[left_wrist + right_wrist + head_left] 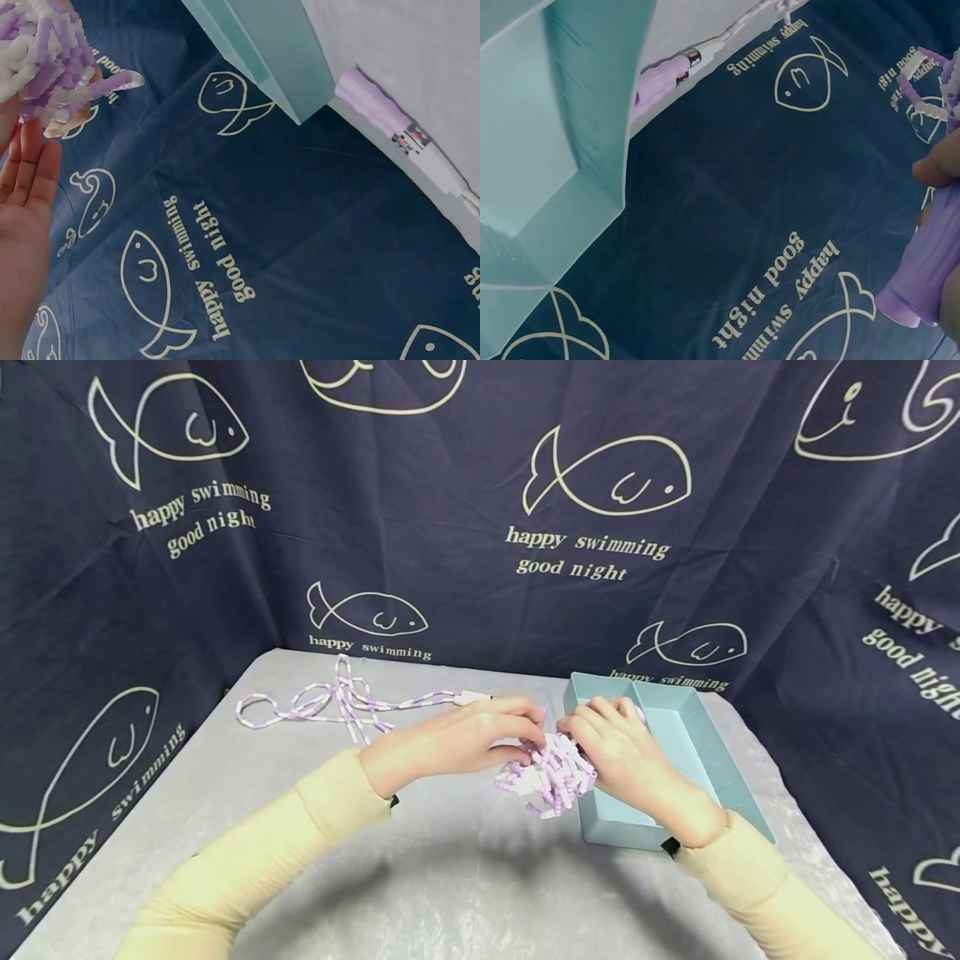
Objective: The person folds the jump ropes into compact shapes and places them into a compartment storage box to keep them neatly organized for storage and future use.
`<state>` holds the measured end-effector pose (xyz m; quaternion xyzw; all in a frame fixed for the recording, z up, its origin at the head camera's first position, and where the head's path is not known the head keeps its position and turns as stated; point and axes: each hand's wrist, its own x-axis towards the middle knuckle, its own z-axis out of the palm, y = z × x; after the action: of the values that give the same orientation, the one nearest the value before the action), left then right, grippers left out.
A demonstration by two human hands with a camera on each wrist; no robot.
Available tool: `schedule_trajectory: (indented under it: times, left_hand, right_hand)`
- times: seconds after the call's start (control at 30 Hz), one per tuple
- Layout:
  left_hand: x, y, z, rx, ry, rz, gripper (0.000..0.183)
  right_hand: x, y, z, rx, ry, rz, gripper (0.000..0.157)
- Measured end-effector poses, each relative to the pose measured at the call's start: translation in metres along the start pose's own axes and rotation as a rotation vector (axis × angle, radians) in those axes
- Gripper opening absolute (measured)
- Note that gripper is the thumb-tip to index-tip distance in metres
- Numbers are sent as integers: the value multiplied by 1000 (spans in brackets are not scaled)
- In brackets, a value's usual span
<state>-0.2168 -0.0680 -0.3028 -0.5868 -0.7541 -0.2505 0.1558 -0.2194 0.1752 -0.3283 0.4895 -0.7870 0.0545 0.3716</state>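
A bunched jump rope (555, 772) of purple and white beads is between the two hands, above the table. My right hand (618, 747) grips it from the right; in the right wrist view its purple handle (926, 270) sticks out of that hand. On the other side my left hand (480, 735) has thumb and fingers curved onto the bundle, and in the left wrist view its fingertips (49, 161) touch the beads. A second beaded length (345, 693) lies loosely looped on the table, ending at a purple-and-white handle (375, 101). Whether the two lengths join is hidden.
A teal divided tray (731, 752) stands on the right of the grey table (450, 893), partly beneath the right hand and forearm. Dark blue cloth (465, 527) with fish drawings hangs behind and along both sides.
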Motion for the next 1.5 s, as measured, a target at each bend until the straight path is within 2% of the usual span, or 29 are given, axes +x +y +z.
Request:
schedule_trajectory:
  times: [0.2, 0.3, 0.43, 0.6, 0.8, 1.07, 1.27, 1.37, 1.5]
  left_hand:
    - [3, -3, 0, -24, -50, 59, 12]
    - [3, -5, 2, 26, -57, 115, 8]
    - [3, -4, 3, 112, -44, 138, 3]
    - [4, -3, 2, 200, -8, 120, 5]
    - [-1, -3, -1, 286, 27, 102, 20]
    - [-3, -1, -3, 321, -31, 59, 18]
    - [-2, -4, -2, 339, -11, 74, 8]
    - [-2, -5, -4, 347, -8, 71, 11]
    - [-2, -7, -6, 338, -38, 76, 16]
  right_hand:
    - [2, -1, -3, -19, -69, -9, 19]
    - [1, -2, -2, -12, -81, -10, 21]
    - [2, -1, 2, -5, -64, -17, 21]
    - [3, 3, 2, -18, -66, -2, 27]
    - [-3, 8, 2, -27, -24, 17, 20]
    - [-3, 10, 1, -35, -6, 0, 19]
    - [-5, 7, 0, -26, -55, -2, 21]
    - [-6, 7, 0, -27, -65, 8, 21]
    - [-5, 6, -1, -60, -87, 5, 21]
